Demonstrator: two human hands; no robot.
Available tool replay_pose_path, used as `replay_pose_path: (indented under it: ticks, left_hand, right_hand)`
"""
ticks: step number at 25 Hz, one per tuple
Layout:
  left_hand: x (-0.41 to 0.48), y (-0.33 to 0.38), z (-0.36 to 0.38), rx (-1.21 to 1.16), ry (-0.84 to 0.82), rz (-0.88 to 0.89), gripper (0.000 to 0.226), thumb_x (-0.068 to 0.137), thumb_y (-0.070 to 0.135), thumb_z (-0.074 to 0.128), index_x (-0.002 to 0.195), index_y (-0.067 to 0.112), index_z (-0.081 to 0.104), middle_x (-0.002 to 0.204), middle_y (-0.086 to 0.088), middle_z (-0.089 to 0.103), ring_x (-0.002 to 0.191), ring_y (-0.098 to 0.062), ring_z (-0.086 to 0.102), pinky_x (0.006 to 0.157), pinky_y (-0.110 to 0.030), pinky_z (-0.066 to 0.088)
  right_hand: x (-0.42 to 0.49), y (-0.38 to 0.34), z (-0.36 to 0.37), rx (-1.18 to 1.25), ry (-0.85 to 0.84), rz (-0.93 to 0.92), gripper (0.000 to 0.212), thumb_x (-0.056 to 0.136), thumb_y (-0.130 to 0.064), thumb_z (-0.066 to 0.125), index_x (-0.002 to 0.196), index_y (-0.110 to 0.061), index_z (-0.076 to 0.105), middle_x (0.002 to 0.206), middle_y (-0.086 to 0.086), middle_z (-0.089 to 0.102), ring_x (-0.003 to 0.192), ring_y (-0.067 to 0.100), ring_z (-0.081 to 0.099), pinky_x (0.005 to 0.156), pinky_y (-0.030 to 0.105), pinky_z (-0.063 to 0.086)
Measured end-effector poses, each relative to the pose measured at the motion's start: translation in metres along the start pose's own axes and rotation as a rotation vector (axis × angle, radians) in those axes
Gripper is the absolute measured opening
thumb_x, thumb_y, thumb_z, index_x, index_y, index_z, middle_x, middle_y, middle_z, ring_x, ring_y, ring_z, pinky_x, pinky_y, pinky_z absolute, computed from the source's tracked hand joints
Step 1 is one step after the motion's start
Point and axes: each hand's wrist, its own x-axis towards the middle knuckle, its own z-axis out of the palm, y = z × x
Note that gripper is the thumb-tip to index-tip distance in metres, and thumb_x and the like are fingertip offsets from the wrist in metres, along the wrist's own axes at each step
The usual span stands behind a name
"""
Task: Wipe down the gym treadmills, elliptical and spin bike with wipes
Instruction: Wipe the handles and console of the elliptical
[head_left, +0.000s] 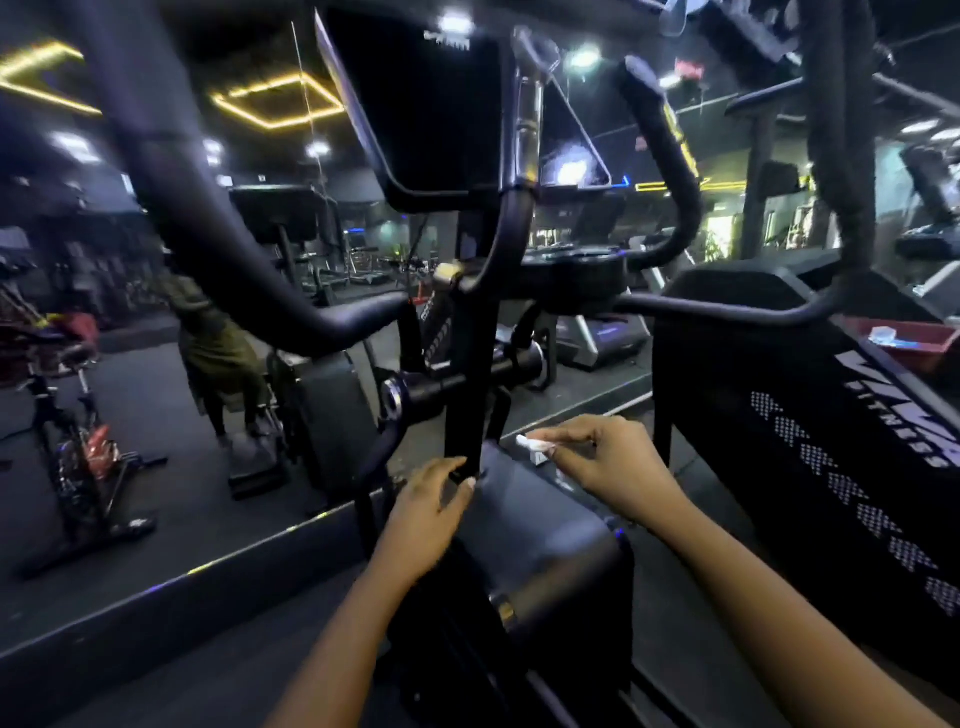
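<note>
Wipe (532, 443), wadded small, was pinched in the right hand (597, 457) above the far edge of the elliptical housing (530, 519); left hand (426, 514) gripped the post (465, 415). Risk: so small a wad could miss patches.

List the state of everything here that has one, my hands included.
Left hand: grips the centre post low down.
Right hand: pinches the wipe.
Wipe: crumpled, white, held at the fingertips.
Console screen: dark.
Red tray: holds something white and blue.
</note>
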Motion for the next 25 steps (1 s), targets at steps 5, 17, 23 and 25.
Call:
replay_pose_path:
  ticks: [5, 17, 23, 25]
  left_hand:
    - [-0.127, -0.058, 0.035, 0.096, -0.249, -0.139, 0.044, 0.097, 0.028, 0.049, 0.138, 0.013, 0.044, 0.14, -0.004, 0.045, 0.127, -0.014, 0.043, 0.097, -0.01, 0.024]
    - [-0.289, -0.054, 0.075, 0.156, -0.537, -0.296, 0.05, 0.1, 0.035, 0.041, 0.144, 0.013, 0.035, 0.147, -0.006, 0.037, 0.13, -0.018, 0.041, 0.102, -0.02, 0.029]
    - [-0.296, -0.006, 0.13, 0.134, -0.662, -0.19, 0.052, 0.1, 0.035, 0.041, 0.147, 0.014, 0.03, 0.15, -0.005, 0.033, 0.135, -0.019, 0.034, 0.106, -0.025, 0.029]
    - [-0.297, 0.017, 0.154, 0.123, -0.713, -0.122, 0.052, 0.1, 0.035, 0.041, 0.146, 0.015, 0.031, 0.149, -0.005, 0.033, 0.135, -0.019, 0.035, 0.106, -0.025, 0.029]
  right_hand:
    - [-0.102, 0.031, 0.061, -0.105, -0.197, 0.189, 0.022, 0.085, -0.014, 0.061, 0.101, -0.023, 0.074, 0.09, -0.001, 0.074, 0.09, 0.002, 0.064, 0.074, 0.008, 0.042]
    - [-0.283, 0.039, 0.07, -0.079, -0.262, 0.484, 0.032, 0.084, -0.037, 0.066, 0.079, -0.008, 0.076, 0.076, 0.01, 0.073, 0.08, 0.01, 0.067, 0.06, 0.006, 0.041]
    - [-0.342, 0.067, 0.021, -0.108, -0.159, 0.63, 0.016, 0.086, -0.026, 0.065, 0.091, -0.016, 0.076, 0.077, 0.01, 0.073, 0.07, 0.001, 0.064, 0.056, 0.007, 0.036]
    - [-0.361, 0.073, -0.004, -0.145, -0.108, 0.664, 0.017, 0.087, -0.021, 0.062, 0.091, -0.011, 0.075, 0.077, 0.015, 0.072, 0.06, -0.001, 0.06, 0.054, 0.003, 0.035]
